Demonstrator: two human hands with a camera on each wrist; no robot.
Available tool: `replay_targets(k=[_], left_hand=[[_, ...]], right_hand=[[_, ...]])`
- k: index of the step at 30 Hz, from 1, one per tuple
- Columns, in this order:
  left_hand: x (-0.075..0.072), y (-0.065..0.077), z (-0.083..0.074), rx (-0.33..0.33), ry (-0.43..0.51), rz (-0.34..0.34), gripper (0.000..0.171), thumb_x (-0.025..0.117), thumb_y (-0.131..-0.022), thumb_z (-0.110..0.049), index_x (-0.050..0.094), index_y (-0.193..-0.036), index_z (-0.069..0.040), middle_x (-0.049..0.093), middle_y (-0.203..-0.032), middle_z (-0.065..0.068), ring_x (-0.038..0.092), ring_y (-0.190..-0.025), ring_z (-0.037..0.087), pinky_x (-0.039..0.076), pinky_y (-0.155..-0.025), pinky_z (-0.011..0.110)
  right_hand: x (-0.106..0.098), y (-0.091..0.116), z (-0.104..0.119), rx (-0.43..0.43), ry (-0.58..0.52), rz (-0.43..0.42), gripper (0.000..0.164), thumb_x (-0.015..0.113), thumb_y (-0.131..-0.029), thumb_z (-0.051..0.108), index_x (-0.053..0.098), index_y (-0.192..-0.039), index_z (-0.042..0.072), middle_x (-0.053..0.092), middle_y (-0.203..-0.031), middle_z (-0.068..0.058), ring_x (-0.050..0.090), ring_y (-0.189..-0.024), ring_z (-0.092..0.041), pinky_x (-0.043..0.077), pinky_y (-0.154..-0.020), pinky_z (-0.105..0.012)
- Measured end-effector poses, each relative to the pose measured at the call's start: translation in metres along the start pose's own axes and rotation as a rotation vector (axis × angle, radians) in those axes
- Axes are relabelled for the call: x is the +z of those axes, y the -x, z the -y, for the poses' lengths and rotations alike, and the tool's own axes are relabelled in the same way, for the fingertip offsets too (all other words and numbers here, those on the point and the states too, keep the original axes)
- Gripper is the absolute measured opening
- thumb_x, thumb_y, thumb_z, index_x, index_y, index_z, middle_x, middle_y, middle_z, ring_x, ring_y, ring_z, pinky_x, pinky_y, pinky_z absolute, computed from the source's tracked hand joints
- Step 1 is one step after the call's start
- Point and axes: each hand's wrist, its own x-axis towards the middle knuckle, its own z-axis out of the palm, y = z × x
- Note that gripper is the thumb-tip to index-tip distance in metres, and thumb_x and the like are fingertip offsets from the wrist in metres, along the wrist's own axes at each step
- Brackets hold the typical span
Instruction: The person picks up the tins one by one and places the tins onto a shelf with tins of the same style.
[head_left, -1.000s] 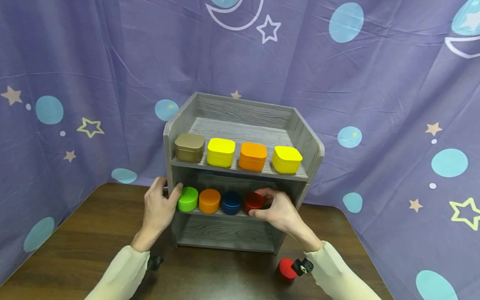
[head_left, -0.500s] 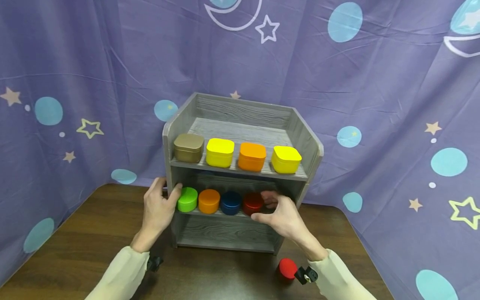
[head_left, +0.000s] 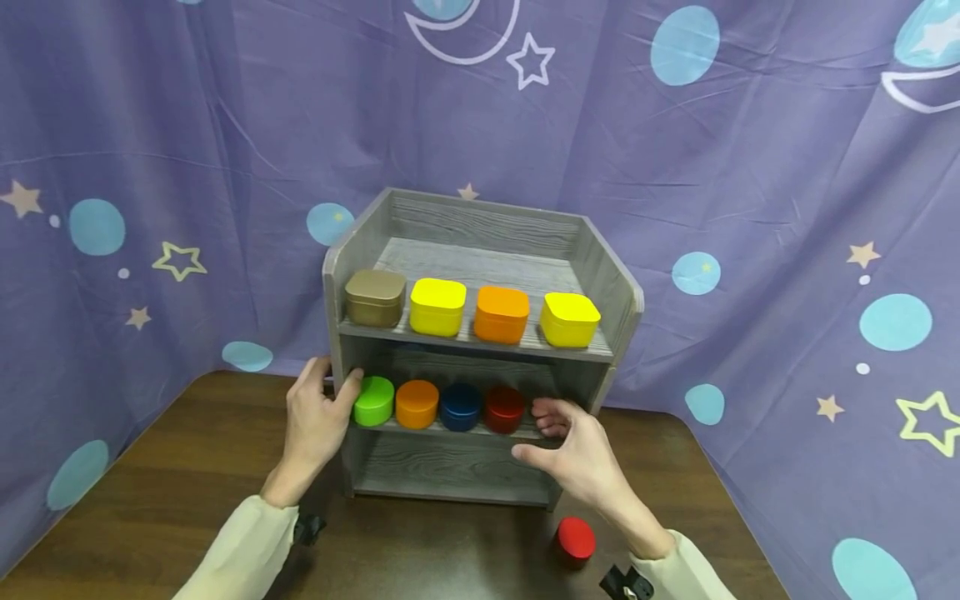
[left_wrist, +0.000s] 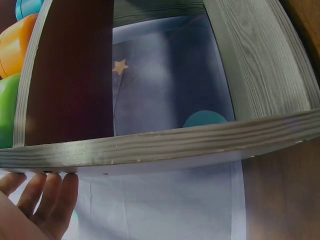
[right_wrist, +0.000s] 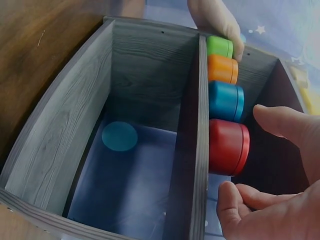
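My left hand (head_left: pixel 318 417) holds the left side panel of a grey wooden shelf (head_left: pixel 487 257), thumb at the front edge, fingers along the outer face in the left wrist view. Beside the thumb on the middle board stands a green round tin (head_left: pixel 373 402). An orange tin (head_left: pixel 417 405), a blue tin (head_left: pixel 461 407) and a dark red tin (right_wrist: pixel 227 145) continue the row rightward. Just right of the red tin is my right hand (head_left: pixel 581 454), thumb and fingers spread apart with nothing between them.
On the top board sit a bronze square tin (head_left: pixel 375 300), a yellow one (head_left: pixel 437 308), an orange one (head_left: pixel 501 317) and another yellow one (head_left: pixel 570 322). A red round tin (head_left: pixel 575 540) stands on the brown table (head_left: pixel 420 550). A purple patterned curtain (head_left: pixel 247 125) hangs behind.
My right hand has let go of the dark red tin and drawn back to the right and towards me. The left hand stays on the shelf's side.
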Motion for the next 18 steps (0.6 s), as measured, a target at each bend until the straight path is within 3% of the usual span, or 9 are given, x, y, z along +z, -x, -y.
replay_targets(k=[10, 18], left_hand=[[-0.001, 0.0, 0.0, 0.01, -0.004, -0.009, 0.03, 0.071, -0.098, -0.022, 0.071, -0.111, 0.004, 0.069, -0.101, 0.021, 0.065, -0.089, 0.035, 0.038, -0.076, 0.013], [-0.002, 0.001, -0.004, 0.001, -0.006, -0.008, 0.029, 0.07, -0.098, -0.023, 0.072, -0.111, 0.003, 0.069, -0.1, 0.02, 0.064, -0.088, 0.033, 0.041, -0.075, 0.017]], right_hand=[[-0.008, 0.023, 0.001, 0.022, -0.024, -0.005, 0.06, 0.095, -0.081, 0.017, 0.072, -0.134, 0.002, 0.075, -0.129, -0.011, 0.068, -0.11, -0.016, 0.057, -0.101, -0.027], [-0.021, 0.042, -0.016, 0.023, -0.046, -0.017, 0.057, 0.096, -0.08, 0.014, 0.073, -0.131, 0.004, 0.077, -0.124, -0.007, 0.067, -0.104, -0.005, 0.057, -0.098, -0.024]])
